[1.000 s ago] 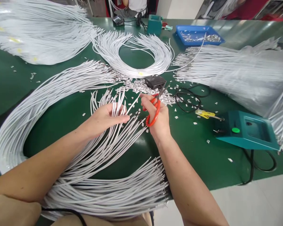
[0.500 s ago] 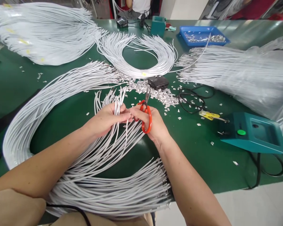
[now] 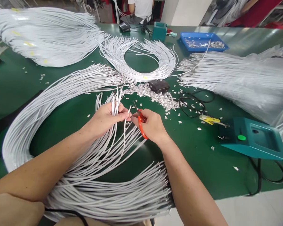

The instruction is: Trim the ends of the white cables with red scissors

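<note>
My left hand (image 3: 110,115) is closed around several white cables (image 3: 115,105), whose ends stick up above the fingers. Between its thumb and finger one cable end points up toward the scissors. Red-handled scissors (image 3: 142,125) are in my right hand (image 3: 152,124), with the blades pointing up and left. The fingertips of both hands meet or nearly meet beside that single cable. Below the hands, a loose bundle of white cables (image 3: 103,153) runs down to the left, and another bundle (image 3: 122,197) lies along the table's front edge.
Small silvery scraps (image 3: 166,100) lie beyond my hands beside a black box (image 3: 159,86). Looped cables (image 3: 141,76), a blue tray (image 3: 202,47) and wrapped cables (image 3: 245,72) lie farther back. A teal device (image 3: 254,138) stands right. A person (image 3: 142,9) sits across the table.
The scissors have turned in my right hand, their blades swinging from upright toward the left. A single cable end now shows above my left thumb. The whole view has shifted slightly.
</note>
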Motion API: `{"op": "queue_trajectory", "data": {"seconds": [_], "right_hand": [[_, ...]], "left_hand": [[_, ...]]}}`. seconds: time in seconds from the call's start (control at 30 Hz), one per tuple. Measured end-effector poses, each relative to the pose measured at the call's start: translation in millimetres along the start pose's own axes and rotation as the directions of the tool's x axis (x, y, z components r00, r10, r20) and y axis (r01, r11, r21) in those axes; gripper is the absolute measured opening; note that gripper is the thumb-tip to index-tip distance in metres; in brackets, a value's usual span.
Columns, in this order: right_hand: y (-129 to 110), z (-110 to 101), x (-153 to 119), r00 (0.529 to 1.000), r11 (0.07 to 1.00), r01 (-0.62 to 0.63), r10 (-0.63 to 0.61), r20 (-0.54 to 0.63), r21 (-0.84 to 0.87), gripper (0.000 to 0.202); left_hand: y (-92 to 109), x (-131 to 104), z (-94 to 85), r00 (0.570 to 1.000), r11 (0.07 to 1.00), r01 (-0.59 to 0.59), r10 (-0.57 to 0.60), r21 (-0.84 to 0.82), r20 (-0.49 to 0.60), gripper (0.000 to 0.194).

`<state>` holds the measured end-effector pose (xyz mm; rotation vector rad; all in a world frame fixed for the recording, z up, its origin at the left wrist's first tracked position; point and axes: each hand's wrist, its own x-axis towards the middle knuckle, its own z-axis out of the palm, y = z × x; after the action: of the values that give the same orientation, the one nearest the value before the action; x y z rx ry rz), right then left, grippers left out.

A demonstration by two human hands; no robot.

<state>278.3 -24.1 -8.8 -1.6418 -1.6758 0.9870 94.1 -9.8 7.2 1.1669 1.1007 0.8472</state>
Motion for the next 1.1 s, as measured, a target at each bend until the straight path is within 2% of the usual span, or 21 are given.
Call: {"op": "queue_trajectory", "data": {"seconds": [0.13, 0.4, 0.63, 0.9, 1.03, 1.1], "right_hand": [[-1, 3, 0, 1.0, 0.98, 0.03, -0.028, 0.01, -0.197, 0.034], [-2, 1, -4, 0.992, 0.908, 0.126, -0.122, 0.036, -0.399, 0.033], [-1, 5, -7, 0.986, 0.877, 0.145, -0.164, -0.001, -0.457, 0.032], [2, 9, -7, 0.982, 0.873, 0.15, -0.185, -0.029, -0.464, 0.038], [1, 2, -6, 0.992, 0.925, 0.111, -0.125, -0.015, -0.364, 0.038], [0, -4, -4, 0.998, 0.983, 0.052, -0.055, -0.011, -0.178, 0.033]], "left_hand": [[0, -1, 1.5, 0.999, 0.994, -0.033, 0.034, 0.108, -0.012, 0.031], [9, -4, 5.0, 0.991, 0.904, -0.047, 0.096, 0.424, -0.095, 0.024], [2, -2, -0.4, 0.992, 0.935, -0.061, 0.094, 0.349, -0.079, 0.033], [5, -3, 2.3, 0.996, 0.962, -0.014, 0.037, 0.273, -0.079, 0.027], [5, -2, 2.2, 0.998, 0.975, -0.019, 0.033, 0.221, -0.062, 0.027], [5, -2, 3.0, 0.999, 0.982, -0.01, 0.016, 0.188, -0.029, 0.027]]}}
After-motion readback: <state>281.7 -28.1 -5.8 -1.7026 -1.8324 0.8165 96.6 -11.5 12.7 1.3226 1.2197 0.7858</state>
